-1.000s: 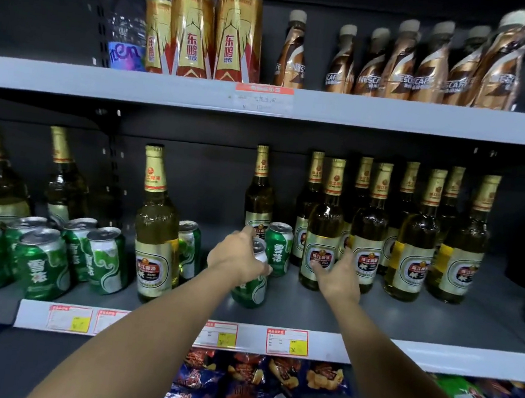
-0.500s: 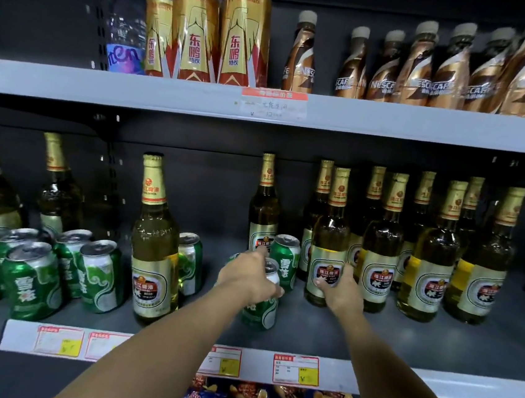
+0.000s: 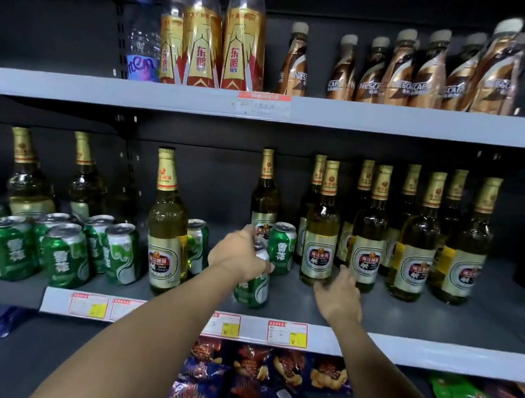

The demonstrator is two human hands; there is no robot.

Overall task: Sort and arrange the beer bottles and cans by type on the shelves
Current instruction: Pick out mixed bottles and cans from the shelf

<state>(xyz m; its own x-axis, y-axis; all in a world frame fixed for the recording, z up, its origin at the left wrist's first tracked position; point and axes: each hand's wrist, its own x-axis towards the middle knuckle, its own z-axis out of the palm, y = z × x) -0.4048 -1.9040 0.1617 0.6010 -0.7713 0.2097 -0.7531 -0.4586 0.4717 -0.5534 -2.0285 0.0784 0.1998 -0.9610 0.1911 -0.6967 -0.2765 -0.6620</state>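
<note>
"NESCAFE" on brown coffee bottles (image 3: 401, 70), upper shelf (image 3: 424, 122)

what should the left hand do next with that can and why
Probably carry the can left to the can cluster. The left hand grips its top, and it stands among the bottles, with a lone bottle between it and the cluster, so lift it around the front of that.

head cam | faces shelf (image 3: 404, 314) front, close | slight downward tilt
</note>
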